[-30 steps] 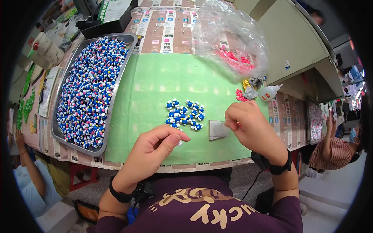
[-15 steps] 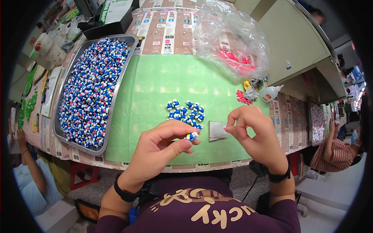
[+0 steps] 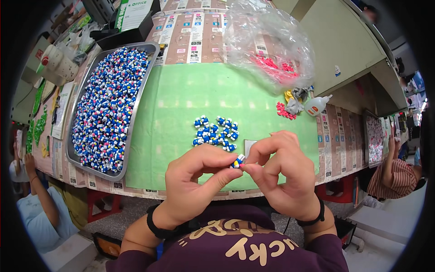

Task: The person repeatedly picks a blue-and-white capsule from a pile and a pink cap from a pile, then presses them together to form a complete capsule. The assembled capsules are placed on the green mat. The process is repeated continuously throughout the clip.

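Observation:
Between the thumb and fingers of my left hand (image 3: 192, 179) is a small blue-and-white plastic figurine (image 3: 238, 160) with a bit of yellow. The pinched fingertips of my right hand (image 3: 285, 174) bring a tiny pink piece (image 3: 242, 166) against the figurine's side. Just beyond my hands, several matching figurines (image 3: 214, 134) lie grouped on a green sheet (image 3: 181, 95). A small whitish square pad (image 3: 248, 146) is partly covered by my right hand. Farther right sits a little heap of pink pieces (image 3: 285, 112).
At left stands a metal tray (image 3: 128, 140) full of similar figurines. A clear plastic bag (image 3: 272, 31) holding pink pieces lies at the back right, near a white squeeze bottle (image 3: 316, 106) and a grey cabinet (image 3: 344, 50). Other people sit at both sides.
My right hand has moved left from over the square pad, carrying the pink piece to the figurine. My left hand, still holding the figurine, has shifted slightly right.

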{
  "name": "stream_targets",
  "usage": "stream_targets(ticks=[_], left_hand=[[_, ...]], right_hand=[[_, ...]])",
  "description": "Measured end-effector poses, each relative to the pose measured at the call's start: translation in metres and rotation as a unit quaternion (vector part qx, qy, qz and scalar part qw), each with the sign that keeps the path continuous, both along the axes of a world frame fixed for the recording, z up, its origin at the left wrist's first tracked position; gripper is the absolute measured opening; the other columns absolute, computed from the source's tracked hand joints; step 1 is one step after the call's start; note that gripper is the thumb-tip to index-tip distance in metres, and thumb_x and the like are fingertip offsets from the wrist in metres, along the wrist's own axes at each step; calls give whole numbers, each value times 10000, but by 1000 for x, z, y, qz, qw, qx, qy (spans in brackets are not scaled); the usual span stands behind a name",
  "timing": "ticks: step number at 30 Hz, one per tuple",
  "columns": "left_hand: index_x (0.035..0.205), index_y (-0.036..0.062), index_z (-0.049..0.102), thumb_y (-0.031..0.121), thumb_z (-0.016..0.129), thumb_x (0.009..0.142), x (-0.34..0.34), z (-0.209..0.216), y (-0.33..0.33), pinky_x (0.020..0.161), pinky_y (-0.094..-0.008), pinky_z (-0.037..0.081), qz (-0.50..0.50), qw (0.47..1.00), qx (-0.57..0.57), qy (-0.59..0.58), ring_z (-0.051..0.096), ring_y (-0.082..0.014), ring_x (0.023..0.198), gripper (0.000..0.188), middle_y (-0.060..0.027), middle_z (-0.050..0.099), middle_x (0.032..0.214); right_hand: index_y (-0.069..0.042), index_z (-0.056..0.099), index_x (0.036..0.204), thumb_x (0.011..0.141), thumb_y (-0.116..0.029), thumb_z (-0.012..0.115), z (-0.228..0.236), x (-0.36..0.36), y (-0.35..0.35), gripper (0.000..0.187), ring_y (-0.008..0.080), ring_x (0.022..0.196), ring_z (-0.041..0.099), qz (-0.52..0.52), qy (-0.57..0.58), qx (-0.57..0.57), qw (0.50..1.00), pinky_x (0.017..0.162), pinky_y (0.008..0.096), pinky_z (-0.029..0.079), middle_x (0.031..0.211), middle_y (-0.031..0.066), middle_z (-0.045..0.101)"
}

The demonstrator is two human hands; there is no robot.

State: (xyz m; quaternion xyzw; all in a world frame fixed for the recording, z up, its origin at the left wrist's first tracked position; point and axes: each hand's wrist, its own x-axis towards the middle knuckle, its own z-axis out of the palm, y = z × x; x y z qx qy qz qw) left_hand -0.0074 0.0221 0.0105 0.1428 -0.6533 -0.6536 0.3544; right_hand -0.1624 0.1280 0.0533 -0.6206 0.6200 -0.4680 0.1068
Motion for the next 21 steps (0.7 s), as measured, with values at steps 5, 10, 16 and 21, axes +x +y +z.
stream_targets(ticks=[5,10,16,21], left_hand=[[929,-10,678,-107,775,731,4,7,-3,673,-285,526,35,980,-193,-14,665,-196,778,240,-133,689,883],[912,7,665,-91,780,727,13,7,-12,628,-265,504,-17,982,-188,-16,648,-180,740,239,-128,693,864],[945,14,606,-122,656,789,62,-5,-59,644,-243,479,164,971,-170,-42,584,-124,726,213,-58,631,863],[1011,9,625,2,689,881,126,-3,-117,621,-165,420,410,862,-215,-205,517,-33,708,146,3,583,851]], right_hand=[[-108,485,733,750,-5,760,0,8,1,294,194,742,557,-1,-31,24,999,780,354,362,850,14,607],[-90,487,788,752,-43,787,-3,3,1,306,192,746,552,5,-76,97,992,794,351,368,817,9,567],[-51,485,811,789,-32,765,-2,-33,17,282,118,738,530,-135,-150,64,977,725,290,430,785,17,541],[-15,496,786,806,-16,734,-21,-75,45,239,132,714,546,-213,4,143,966,692,281,449,744,38,556]])
